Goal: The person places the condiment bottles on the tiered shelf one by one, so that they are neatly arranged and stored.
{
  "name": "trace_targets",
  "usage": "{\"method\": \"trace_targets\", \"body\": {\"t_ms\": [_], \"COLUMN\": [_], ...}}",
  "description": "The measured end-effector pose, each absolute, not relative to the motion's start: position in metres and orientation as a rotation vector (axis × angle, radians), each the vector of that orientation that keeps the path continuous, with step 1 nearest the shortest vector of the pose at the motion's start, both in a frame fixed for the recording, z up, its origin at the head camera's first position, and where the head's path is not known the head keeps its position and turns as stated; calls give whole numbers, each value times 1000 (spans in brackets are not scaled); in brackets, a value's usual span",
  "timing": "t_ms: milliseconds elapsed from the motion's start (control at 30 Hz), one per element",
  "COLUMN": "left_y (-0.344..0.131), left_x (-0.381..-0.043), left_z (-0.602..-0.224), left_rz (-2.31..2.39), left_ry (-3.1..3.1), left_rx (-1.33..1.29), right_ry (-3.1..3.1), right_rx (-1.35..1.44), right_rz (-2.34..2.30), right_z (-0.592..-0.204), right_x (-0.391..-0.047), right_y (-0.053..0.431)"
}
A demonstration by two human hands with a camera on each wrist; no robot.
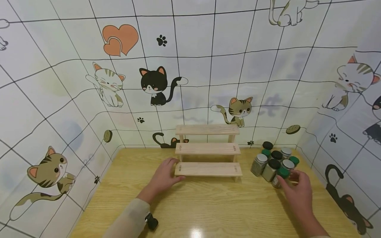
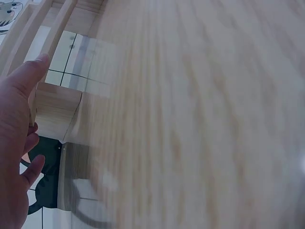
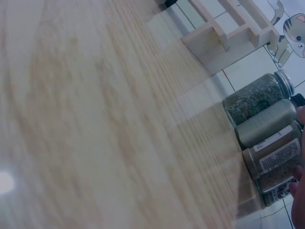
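A three-tier wooden rack (image 1: pixel 208 169) stands at the back of the table. My left hand (image 1: pixel 163 177) holds the left end of its lowest tier, thumb at the front edge and fingers round the side. In the left wrist view, that thumb lies along the wooden slat (image 2: pixel 59 28). To the rack's right is a tight cluster of spice jars with black, green and silver lids. My right hand (image 1: pixel 299 191) grips the front green-lidded spice jar (image 1: pixel 276 181), thumb and fingers on opposite sides. Its white label (image 3: pixel 279 155) shows in the right wrist view.
Beside the gripped jar stand a black-lidded jar (image 1: pixel 270 171) and a silver-lidded jar (image 1: pixel 259 165) of dried herbs. Cat-patterned sheeting (image 1: pixel 196 72) walls the wooden table (image 1: pixel 208 205) behind and on both sides. A small black object (image 1: pixel 152 222) sits at the left sleeve.
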State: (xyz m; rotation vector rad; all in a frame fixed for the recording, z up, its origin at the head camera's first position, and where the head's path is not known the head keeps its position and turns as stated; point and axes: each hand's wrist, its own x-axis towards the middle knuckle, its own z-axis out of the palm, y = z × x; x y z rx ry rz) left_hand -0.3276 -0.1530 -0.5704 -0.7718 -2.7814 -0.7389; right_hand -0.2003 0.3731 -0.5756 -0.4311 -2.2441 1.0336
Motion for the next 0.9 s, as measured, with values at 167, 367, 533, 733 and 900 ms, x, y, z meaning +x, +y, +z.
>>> {"method": "trace_targets", "body": {"t_ms": [167,367,533,733,900], "left_y": [-150,-151,-151,-151,-152], "left_x": [-330,-332,-334,-334,-333], "left_z": [-572,-578,-581,-579,-578], "left_rz": [-866,-952,-991,-1011,-1028], "left_ry": [-2759,-2741,-2755,-2782,-2790], "left_rx": [-742,-721,-712,-698,-679], "right_ry": [-2153,-2138,-2123,-2070,-2000], "right_rx": [-449,-555,-556,-483,-398], "right_rz": [1047,1065,1058,1048,1027], "right_z": [-581,-581,-583,-584,-582], "right_x": [-206,-207,-208,-209,-209], "right_y": [368,359,357,357,357]}}
